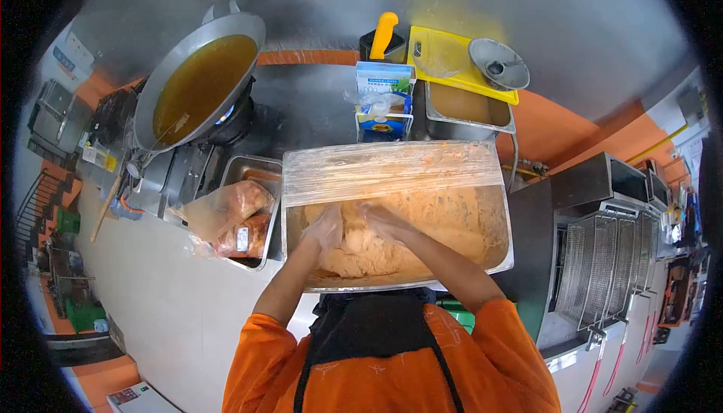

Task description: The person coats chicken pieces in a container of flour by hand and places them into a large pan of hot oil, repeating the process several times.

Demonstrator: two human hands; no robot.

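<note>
A large metal tray (506,243) in front of me holds orange-tinted breading flour (444,221). Clear plastic wrap (392,168) stretches over its far part. Both hands are in the uncovered near part, dusted pale with flour. My left hand (326,226) is toward the tray's left side, fingers pointing away from me and apparently stretched out, their tips partly in the flour. My right hand (382,222) reaches in from the right, its fingers extended and angled toward the left hand. Heaped, lumpy flour lies between and below them. Whether pieces of food are buried there is hidden.
Left of the tray, a metal pan (260,265) holds bagged raw meat (239,213). Beyond it, a wok of oil (203,85) sits over a lit burner. Behind stand a yellow-handled knife (385,33), a yellow board (429,55) and a metal bowl (498,64). Fry baskets (602,262) hang right.
</note>
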